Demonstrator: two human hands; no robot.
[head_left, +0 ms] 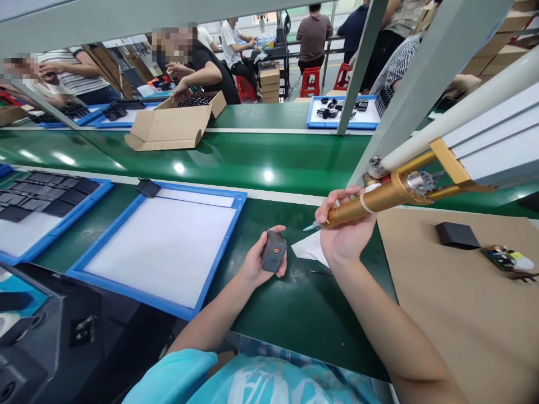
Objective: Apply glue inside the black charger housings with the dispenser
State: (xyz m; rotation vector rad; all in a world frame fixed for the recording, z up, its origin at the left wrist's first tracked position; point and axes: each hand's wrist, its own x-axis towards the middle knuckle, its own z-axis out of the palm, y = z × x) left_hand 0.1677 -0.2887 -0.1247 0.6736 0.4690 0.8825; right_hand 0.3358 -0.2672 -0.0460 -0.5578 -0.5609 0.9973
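My left hand (pixel 252 264) is closed around a small dark grey power adapter (pixel 273 251), with the orange slots on its face turned up. In my right hand (pixel 347 238) is a gold dispensing gun (pixel 370 203), gripped near its front end. The gun's pale blue tapered nozzle (pixel 312 226) points left toward the adapter, with a gap between them. Beneath the nozzle, a white wipe (pixel 311 247) lies on the green bench (pixel 295 320), partly hidden by my right hand. A thin dark tool (pixel 320 272) lies beside my right wrist.
A blue tray (pixel 214 275) with a white lining stands left, a black piece (pixel 148 188) on its far corner. Another tray (pixel 54 235) holds several black housings. Right, cardboard (pixel 425 280) bears a black box (pixel 457 235) and circuit board (pixel 507 258). Metal posts (pixel 362 62) rise ahead; people work beyond.
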